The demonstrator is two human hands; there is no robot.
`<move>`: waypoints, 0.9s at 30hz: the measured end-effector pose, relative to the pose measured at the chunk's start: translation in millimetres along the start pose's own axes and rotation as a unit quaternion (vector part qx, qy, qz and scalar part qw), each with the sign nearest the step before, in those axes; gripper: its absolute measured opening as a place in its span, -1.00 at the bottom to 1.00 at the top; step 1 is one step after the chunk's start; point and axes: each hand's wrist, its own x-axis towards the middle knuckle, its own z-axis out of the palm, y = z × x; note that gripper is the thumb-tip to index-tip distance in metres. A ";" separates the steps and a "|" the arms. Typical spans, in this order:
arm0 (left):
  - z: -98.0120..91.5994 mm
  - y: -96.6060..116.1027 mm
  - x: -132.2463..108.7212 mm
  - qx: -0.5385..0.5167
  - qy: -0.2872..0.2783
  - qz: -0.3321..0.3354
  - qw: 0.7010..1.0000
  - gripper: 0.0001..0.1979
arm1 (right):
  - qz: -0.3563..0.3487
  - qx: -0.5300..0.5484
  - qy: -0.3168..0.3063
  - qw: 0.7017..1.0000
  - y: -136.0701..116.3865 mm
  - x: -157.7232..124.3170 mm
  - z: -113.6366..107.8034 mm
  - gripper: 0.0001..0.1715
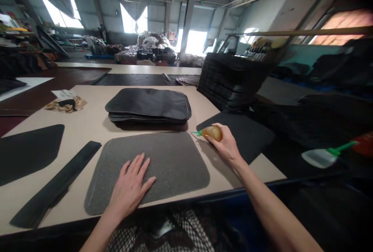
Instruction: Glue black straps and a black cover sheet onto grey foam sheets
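A grey panel [171, 166] with rounded corners lies flat on the beige table in front of me. My left hand [132, 184] rests on it, palm down with the fingers spread. In my right hand [225, 141] is a squeeze bottle [212, 133] of amber stuff, with the fingers wrapped round it. Its thin green nozzle points left, over the panel's upper right corner; whether the tip touches anything I cannot tell. Behind the panel sits a stack of black panels [148, 104] of similar outline.
A black strip [58, 182] and a dark panel [29, 153] lie at left, with crumpled brown paper [66, 104] beyond. A tall black stack [233, 81] stands at back right. A white squeeze bottle [319, 158] with a green nozzle lies at far right.
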 end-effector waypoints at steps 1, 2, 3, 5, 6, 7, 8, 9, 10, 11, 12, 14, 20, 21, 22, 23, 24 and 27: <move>-1.1 0.2 0.0 -0.016 -0.004 -0.003 1.000 -0.36 | 0.014 0.004 0.019 1.000 0.7 -3.4 -5.5 -0.37; -3.6 -0.4 -0.3 -0.040 -0.009 -0.008 0.999 -0.37 | 0.033 0.016 0.036 0.999 -1.2 -7.8 -10.6 -0.34; -7.9 -2.3 -0.8 -0.074 -0.015 -0.016 0.997 -0.39 | 0.056 0.040 0.049 0.996 -6.2 -13.2 -15.0 -0.33; -22.0 -11.4 -2.2 -0.172 -0.021 -0.049 0.984 -0.43 | 0.113 0.113 0.048 0.986 -25.1 -26.0 -21.3 -0.32; -31.4 -19.1 -2.7 -0.225 -0.014 -0.073 0.971 -0.45 | 0.142 0.154 0.032 0.977 -38.1 -32.8 -22.7 -0.34; -41.9 -28.8 -3.0 -0.272 0.000 -0.098 0.957 -0.46 | 0.169 0.191 0.001 0.967 -52.8 -39.6 -22.6 -0.36; -52.8 -40.1 -2.9 -0.302 0.016 -0.119 0.946 -0.48 | 0.184 0.220 -0.035 0.957 -68.5 -46.2 -20.8 -0.37; -63.5 -52.3 -2.4 -0.313 0.030 -0.130 0.940 -0.51 | 0.186 0.244 -0.076 0.949 -84.9 -52.6 -16.9 -0.38; -73.2 -64.7 -1.5 -0.307 0.031 -0.129 0.943 -0.55 | 0.177 0.267 -0.120 0.940 -101.9 -58.7 -11.0 -0.39; -81.4 -76.4 -0.1 -0.288 0.015 -0.118 0.950 -0.58 | 0.158 0.288 -0.164 0.930 -119.2 -64.6 -3.0 -0.39; -87.6 -86.9 1.6 -0.265 -0.013 -0.098 0.959 -0.60 | 0.132 0.306 -0.205 0.920 -136.9 -70.4 6.7 -0.39; -93.3 -102.6 5.4 -0.209 -0.094 -0.036 0.973 -0.61 | 0.066 0.328 -0.267 0.904 -171.9 -80.9 30.0 -0.39; -80.1 -113.5 4.1 -0.094 -0.191 0.085 0.973 -0.59 | -0.148 0.322 -0.292 0.888 -245.9 -96.1 91.5 -0.46; -77.4 -113.1 1.8 -0.085 -0.186 0.087 0.975 -0.60 | -0.174 0.321 -0.295 0.883 -251.0 -96.2 96.2 -0.45; -75.0 -112.8 -0.5 -0.077 -0.179 0.088 0.977 -0.60 | -0.195 0.317 -0.299 0.879 -254.1 -95.8 98.7 -0.45; -72.9 -112.8 -2.7 -0.071 -0.172 0.089 0.979 -0.61 | -0.212 0.309 -0.304 0.876 -255.4 -94.7 99.2 -0.44; -71.0 -113.0 -4.4 -0.069 -0.166 0.087 0.980 -0.62 | -0.222 0.299 -0.310 0.875 -255.1 -93.0 97.8 -0.45; -65.6 -115.8 -7.0 -0.068 -0.159 0.083 0.981 -0.62 | -0.232 0.270 -0.325 0.876 -247.3 -84.9 84.7 -0.47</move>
